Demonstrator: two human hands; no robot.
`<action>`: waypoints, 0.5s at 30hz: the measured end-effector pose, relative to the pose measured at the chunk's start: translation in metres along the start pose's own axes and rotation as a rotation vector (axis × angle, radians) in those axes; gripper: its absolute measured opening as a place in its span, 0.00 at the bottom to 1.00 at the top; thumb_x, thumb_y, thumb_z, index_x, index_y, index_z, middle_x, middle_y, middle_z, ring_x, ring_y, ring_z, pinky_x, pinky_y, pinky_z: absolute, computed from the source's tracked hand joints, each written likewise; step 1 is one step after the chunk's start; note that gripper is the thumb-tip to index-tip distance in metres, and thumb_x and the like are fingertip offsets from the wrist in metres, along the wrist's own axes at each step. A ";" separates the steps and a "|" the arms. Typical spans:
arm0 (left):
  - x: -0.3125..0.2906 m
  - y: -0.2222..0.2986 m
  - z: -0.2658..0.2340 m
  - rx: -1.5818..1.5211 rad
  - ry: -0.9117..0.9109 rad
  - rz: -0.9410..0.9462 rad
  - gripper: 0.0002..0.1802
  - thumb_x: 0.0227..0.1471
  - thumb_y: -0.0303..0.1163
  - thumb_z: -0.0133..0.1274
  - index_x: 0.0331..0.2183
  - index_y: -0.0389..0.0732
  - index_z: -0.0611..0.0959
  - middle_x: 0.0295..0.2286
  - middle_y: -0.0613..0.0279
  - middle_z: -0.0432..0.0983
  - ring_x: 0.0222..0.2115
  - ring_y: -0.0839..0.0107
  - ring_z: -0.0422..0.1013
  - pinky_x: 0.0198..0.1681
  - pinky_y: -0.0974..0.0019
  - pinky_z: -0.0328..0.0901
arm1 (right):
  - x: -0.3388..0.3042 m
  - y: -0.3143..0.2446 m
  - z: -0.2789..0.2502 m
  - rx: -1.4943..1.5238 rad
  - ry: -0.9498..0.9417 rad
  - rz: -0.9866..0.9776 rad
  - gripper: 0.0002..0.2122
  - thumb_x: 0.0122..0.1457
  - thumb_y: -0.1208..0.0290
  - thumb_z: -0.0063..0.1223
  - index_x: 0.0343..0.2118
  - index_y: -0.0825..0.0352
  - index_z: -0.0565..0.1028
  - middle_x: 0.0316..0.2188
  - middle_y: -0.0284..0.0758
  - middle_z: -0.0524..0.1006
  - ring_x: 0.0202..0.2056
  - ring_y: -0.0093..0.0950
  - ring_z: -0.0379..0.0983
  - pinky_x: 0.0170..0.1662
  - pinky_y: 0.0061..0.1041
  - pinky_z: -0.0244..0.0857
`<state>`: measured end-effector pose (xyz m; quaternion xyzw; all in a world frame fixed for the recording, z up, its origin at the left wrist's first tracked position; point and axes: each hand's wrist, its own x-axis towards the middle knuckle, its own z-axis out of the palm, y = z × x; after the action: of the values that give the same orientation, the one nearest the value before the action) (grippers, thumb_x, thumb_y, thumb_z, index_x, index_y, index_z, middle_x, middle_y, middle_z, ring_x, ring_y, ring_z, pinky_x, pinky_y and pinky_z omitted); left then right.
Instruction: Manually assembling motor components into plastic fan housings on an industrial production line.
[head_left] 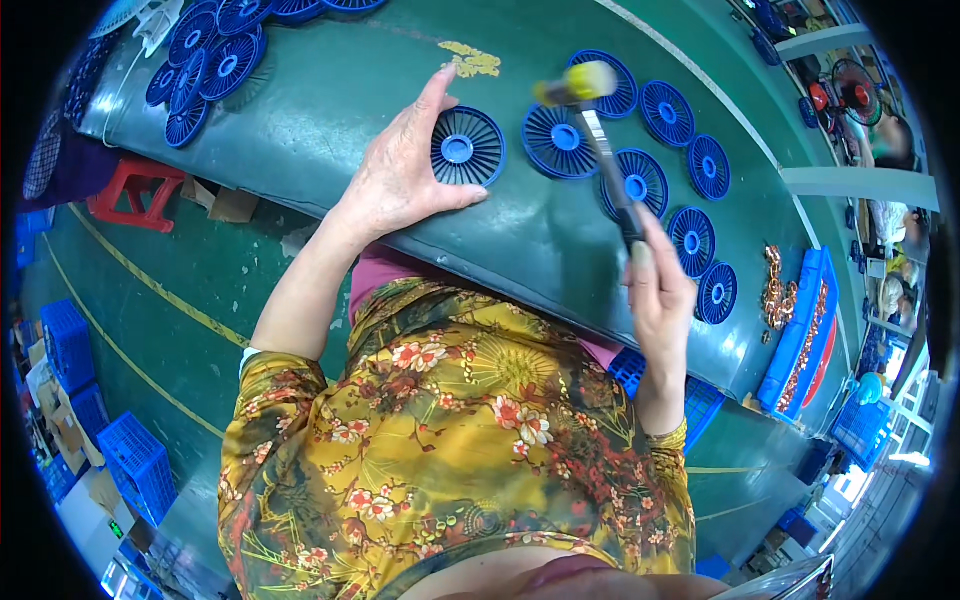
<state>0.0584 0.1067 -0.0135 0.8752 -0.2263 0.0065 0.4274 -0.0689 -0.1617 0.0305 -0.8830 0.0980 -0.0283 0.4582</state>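
On the green tabletop [320,120] a round blue spoked disc [458,149] with a raised hub lies flat. My left hand [400,165] is open beside it, thumb stretched along its near edge and fingers spread past its left side. My right hand [660,290] is closed round the dark handle of a mallet [600,135]. The mallet's yellowish, motion-blurred head is raised above the table near another blue disc [562,140]. Several more blue discs [667,112] lie to the right, beyond and beside the mallet.
A pile of blue discs [230,65] lies at the far left. Small yellow pieces [470,58] are scattered beyond my left hand. Copper-coloured pieces [775,290] lie near a blue tray [800,330] at the right. A red stool [138,192] and blue crates [138,465] stand on the floor.
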 end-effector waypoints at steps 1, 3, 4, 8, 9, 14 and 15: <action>0.001 0.001 0.001 0.008 0.008 0.009 0.63 0.29 0.37 0.71 0.63 0.46 0.50 0.50 0.46 0.68 0.52 0.52 0.66 0.57 0.56 0.60 | -0.003 0.006 -0.006 0.122 0.077 -0.018 0.17 0.61 0.72 0.50 0.54 0.65 0.71 0.26 0.26 0.75 0.24 0.13 0.65 0.29 0.15 0.62; 0.001 0.000 0.003 0.015 0.020 0.050 0.61 0.30 0.38 0.70 0.62 0.42 0.52 0.48 0.45 0.68 0.51 0.49 0.65 0.55 0.54 0.61 | -0.014 0.025 -0.021 0.052 0.185 -0.058 0.17 0.57 0.71 0.58 0.49 0.68 0.73 0.21 0.23 0.69 0.23 0.11 0.61 0.26 0.14 0.57; 0.001 -0.002 0.004 0.018 0.047 0.078 0.58 0.30 0.38 0.69 0.61 0.39 0.56 0.48 0.44 0.68 0.51 0.49 0.65 0.55 0.54 0.60 | -0.022 0.036 -0.030 0.037 0.219 -0.021 0.16 0.55 0.70 0.61 0.46 0.69 0.75 0.21 0.22 0.68 0.22 0.11 0.60 0.26 0.13 0.55; 0.000 0.003 0.008 0.046 0.069 0.258 0.53 0.31 0.44 0.69 0.58 0.39 0.63 0.51 0.49 0.66 0.55 0.50 0.61 0.59 0.48 0.53 | -0.047 0.068 -0.060 -0.217 0.479 0.174 0.13 0.49 0.71 0.66 0.27 0.66 0.70 0.22 0.27 0.70 0.25 0.17 0.65 0.29 0.18 0.59; 0.004 0.004 0.011 0.130 0.076 0.386 0.52 0.31 0.46 0.69 0.57 0.40 0.65 0.51 0.50 0.66 0.56 0.51 0.60 0.60 0.44 0.49 | -0.049 0.083 -0.070 -0.397 0.539 0.003 0.13 0.47 0.71 0.66 0.27 0.66 0.70 0.28 0.31 0.72 0.31 0.25 0.68 0.36 0.24 0.62; 0.025 0.033 0.039 0.370 -0.363 0.582 0.43 0.37 0.55 0.63 0.57 0.61 0.68 0.60 0.60 0.53 0.64 0.49 0.40 0.56 0.21 0.35 | -0.059 0.110 -0.067 -0.598 0.443 0.052 0.17 0.44 0.62 0.68 0.29 0.65 0.72 0.55 0.47 0.66 0.59 0.54 0.56 0.57 0.56 0.49; 0.032 0.035 0.049 0.364 -0.438 0.592 0.43 0.40 0.56 0.61 0.58 0.61 0.65 0.62 0.60 0.49 0.64 0.48 0.38 0.55 0.20 0.36 | -0.054 0.106 -0.062 -0.633 0.423 -0.006 0.17 0.43 0.62 0.69 0.29 0.64 0.72 0.55 0.47 0.66 0.58 0.55 0.56 0.57 0.55 0.49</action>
<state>0.0645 0.0387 -0.0122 0.8144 -0.5492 -0.0171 0.1870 -0.1466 -0.2605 -0.0180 -0.9557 0.1919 -0.1797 0.1322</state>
